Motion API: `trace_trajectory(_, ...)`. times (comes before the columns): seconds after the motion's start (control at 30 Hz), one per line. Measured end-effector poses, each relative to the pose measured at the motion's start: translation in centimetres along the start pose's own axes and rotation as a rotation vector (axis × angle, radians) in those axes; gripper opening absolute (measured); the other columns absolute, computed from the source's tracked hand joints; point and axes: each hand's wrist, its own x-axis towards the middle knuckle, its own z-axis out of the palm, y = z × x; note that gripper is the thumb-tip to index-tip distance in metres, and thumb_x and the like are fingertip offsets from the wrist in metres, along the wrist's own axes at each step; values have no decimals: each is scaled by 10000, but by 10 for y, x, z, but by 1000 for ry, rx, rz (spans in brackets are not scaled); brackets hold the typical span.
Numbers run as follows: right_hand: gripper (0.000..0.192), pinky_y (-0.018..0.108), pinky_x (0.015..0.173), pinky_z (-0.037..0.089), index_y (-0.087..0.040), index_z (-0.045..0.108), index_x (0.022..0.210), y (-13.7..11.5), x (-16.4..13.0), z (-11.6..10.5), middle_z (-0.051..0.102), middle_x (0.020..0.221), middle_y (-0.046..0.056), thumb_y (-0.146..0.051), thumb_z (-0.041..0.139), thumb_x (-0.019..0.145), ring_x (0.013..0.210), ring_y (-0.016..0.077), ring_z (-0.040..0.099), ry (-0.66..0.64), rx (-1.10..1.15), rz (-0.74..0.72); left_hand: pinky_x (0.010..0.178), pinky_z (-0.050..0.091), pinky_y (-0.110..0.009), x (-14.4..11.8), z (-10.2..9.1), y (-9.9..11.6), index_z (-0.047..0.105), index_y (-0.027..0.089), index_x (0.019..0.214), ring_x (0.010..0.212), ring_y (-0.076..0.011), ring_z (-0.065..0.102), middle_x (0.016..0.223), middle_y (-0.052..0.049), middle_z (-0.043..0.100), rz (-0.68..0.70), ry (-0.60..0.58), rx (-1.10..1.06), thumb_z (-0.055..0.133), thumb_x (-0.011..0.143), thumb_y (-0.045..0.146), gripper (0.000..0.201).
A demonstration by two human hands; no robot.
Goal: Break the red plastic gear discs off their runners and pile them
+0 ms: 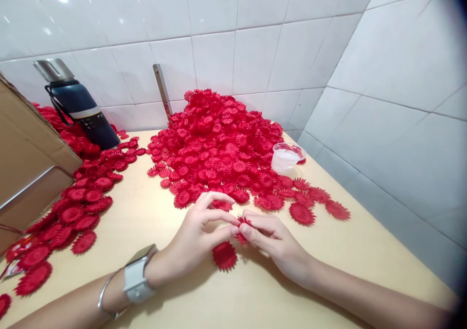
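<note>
Both hands, left hand (pixel 197 236) and right hand (pixel 272 239), pinch one small red plastic flower (pixel 242 228) between fingertips, wrists low over the tabletop (pixel 153 217).

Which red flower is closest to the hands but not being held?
The lone red flower lying flat on the table just below the left hand and right hand; the others lie farther off.
</note>
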Motion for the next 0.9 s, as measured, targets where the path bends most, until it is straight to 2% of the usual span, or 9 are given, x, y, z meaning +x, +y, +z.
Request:
trace_trajectory(0.13, 316, 220, 475, 309, -162, 456, 586, 0, 0, 0, 407, 557, -31, -357, 450, 835, 517, 95, 382, -31, 0, 47, 890, 381, -316, -1, 1, 5, 622, 209, 741, 991, -174, 486, 1031, -33, 512, 47, 47, 89, 536, 772, 171, 99)
trace_trajectory(0.27, 332, 219, 494, 305, -172, 415, 543, -2, 0, 0, 417, 528, -39, -331, 468, 829, 521, 98, 394, 66, -58, 73, 893, 369, -326, 5, -6, 1, 578, 185, 719, 1004, -182, 467, 1041, -51, 479, 72, 183, 237, 502, 775, 138, 106)
trace_trajectory(0.33, 356, 218, 482, 301, -174, 403, 523, -2, 0, 0, 410, 515, -40, -349, 465, 827, 507, 97, 386, 130, -66, 69, 863, 388, -321, 13, -18, -7, 560, 171, 715, 954, -174, 490, 985, -54, 491, 90, 308, 307, 481, 782, 127, 112)
trace_trajectory(0.4, 362, 219, 481, 313, -174, 408, 522, -1, 0, 0, 419, 518, -36, -369, 463, 823, 505, 99, 401, 168, -54, 69, 847, 398, -329, 23, -34, -17, 563, 164, 727, 926, -177, 496, 936, -54, 503, 109, 494, 397, 483, 786, 145, 101)
trace_trajectory(0.47, 358, 224, 494, 334, -176, 413, 532, -1, 0, 1, 435, 523, -30, -382, 460, 821, 515, 106, 431, 177, -32, 73, 836, 403, -348, 33, -50, -28, 581, 159, 751, 919, -190, 493, 938, -61, 514, 110, 585, 518, 489, 789, 177, 102)
trace_trajectory(0.57, 334, 234, 525, 369, -170, 450, 570, -1, 0, 1, 479, 566, -11, -382, 444, 829, 551, 117, 469, 165, -8, 68, 869, 376, -389, 43, -60, -37, 621, 169, 790, 951, -218, 479, 957, -66, 537, 111, 513, 616, 496, 790, 201, 129)
trace_trajectory(0.73, 303, 247, 577, 406, -162, 490, 595, -1, 0, 1, 511, 605, 4, -350, 448, 828, 588, 126, 497, 173, -16, 44, 903, 356, -366, 36, -44, -19, 596, 176, 977, 1028, -214, 453, 1073, -84, 513, 161, 358, 588, 479, 802, 209, 213)
trace_trajectory(0.77, 300, 247, 581, 408, -161, 496, 596, -1, 0, 1, 512, 600, 4, -349, 453, 826, 587, 127, 499, 179, -22, 42, 878, 377, -346, 32, -40, -12, 601, 183, 951, 996, -201, 476, 1046, -76, 528, 159, 285, 544, 467, 809, 215, 198)
trace_trajectory(0.9, 324, 226, 512, 390, -160, 513, 596, -2, 5, -3, 484, 562, -13, -402, 477, 809, 537, 111, 468, 335, -8, 40, 691, 429, -283, 15, -30, 11, 624, 207, 774, 775, -178, 541, 794, -25, 593, 27, -236, 480, 483, 789, 270, 155)
